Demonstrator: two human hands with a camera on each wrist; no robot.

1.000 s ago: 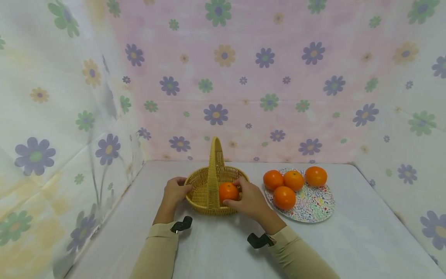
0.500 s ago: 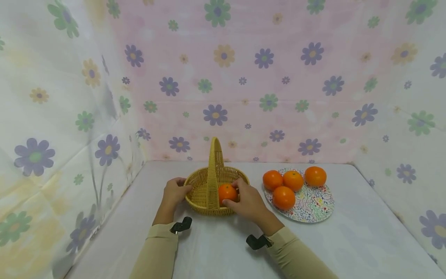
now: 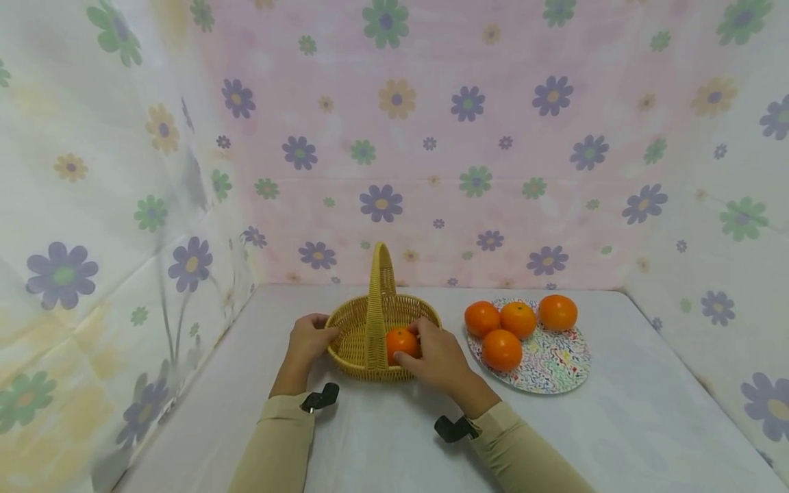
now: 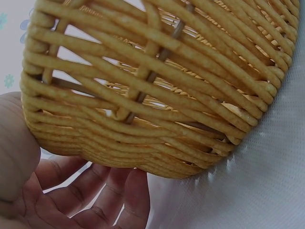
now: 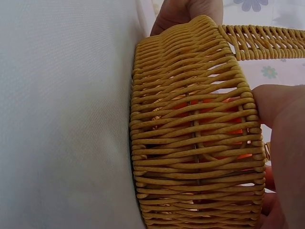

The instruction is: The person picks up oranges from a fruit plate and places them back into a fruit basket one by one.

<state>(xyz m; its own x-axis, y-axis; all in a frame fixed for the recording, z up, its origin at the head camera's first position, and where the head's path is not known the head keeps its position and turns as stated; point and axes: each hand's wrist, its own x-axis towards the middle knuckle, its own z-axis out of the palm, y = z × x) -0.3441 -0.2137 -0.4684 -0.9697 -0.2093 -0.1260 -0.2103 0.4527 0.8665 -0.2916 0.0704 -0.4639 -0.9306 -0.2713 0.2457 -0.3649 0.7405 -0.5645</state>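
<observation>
While the orange (image 3: 403, 341) is held inside the wicker basket (image 3: 353, 367), to the right of its arched handle (image 3: 376, 308), between the curled thumb and fingers of the right hand (image 3: 440, 357), and the basket is pinched at its left end by the left hand (image 3: 310, 339), both things can be judged fairly light. Because the orange's smooth skin would probably be slippery and could be bruised, it is best cupped gently around its widest part; the basket, likely stiff but slightly springy, is best steadied by its rim (image 3: 347, 302).
</observation>
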